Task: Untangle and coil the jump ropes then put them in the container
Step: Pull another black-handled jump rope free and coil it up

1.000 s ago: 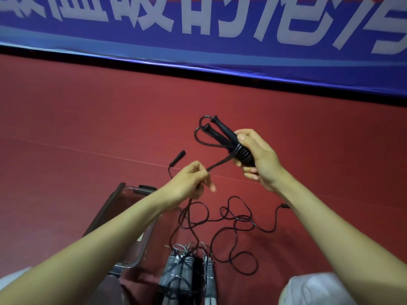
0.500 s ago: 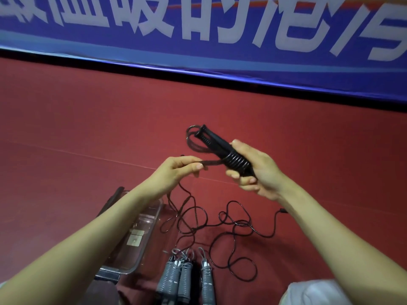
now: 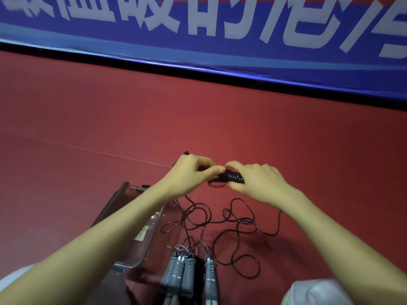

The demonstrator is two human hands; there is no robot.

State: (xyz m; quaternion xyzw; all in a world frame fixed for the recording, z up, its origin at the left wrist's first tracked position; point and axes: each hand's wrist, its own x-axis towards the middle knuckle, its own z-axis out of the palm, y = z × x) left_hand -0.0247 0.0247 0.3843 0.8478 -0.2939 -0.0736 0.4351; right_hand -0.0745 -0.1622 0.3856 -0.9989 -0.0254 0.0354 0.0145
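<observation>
Beyond container rim (image 3: 113,200), left hand (image 3: 189,175) and right hand (image 3: 262,183), grips seemingly around black rope (image 3: 231,177).

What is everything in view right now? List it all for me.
wound jump rope: one, black, held between both hands
loose rope: tangled loops, black, on the floor below the hands
coiled jump ropes: three bundles visible, grey, bottom centre
container: one, clear, dark rim, left of the grey bundles, partly behind the left arm
floor: red
banner: one, blue, white characters, across the top
white clothing: lower corners
left hand: pinches the wound jump rope
right hand: grips the wound jump rope
</observation>
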